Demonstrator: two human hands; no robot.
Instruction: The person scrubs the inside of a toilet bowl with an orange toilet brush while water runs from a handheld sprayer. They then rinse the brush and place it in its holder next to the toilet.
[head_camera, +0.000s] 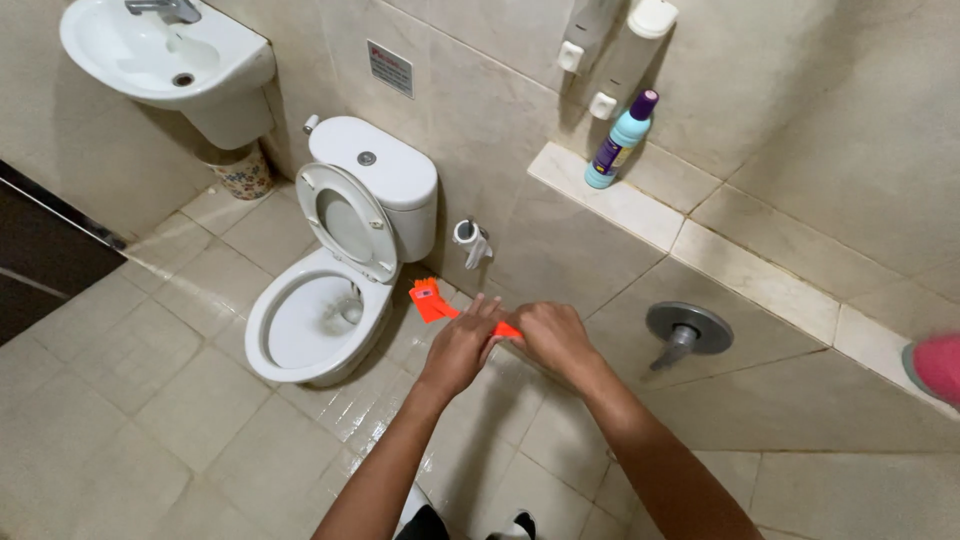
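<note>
Both my hands meet in the middle of the view over an orange rubber glove (432, 300). My left hand (463, 343) grips the glove's cuff from the left, and my right hand (552, 335) pinches the same cuff from the right, a strip of orange showing between them. The glove's fingers stick out to the upper left, toward the white toilet (330, 290). The toilet stands with its seat and lid raised and its bowl uncovered.
A white wall sink (165, 55) hangs at the upper left above a small patterned bin (243, 176). A teal bottle with a purple cap (620, 140) stands on the tiled ledge (700, 235). A metal valve (686, 332) juts from the wall. A pink object (938, 366) sits at the right edge.
</note>
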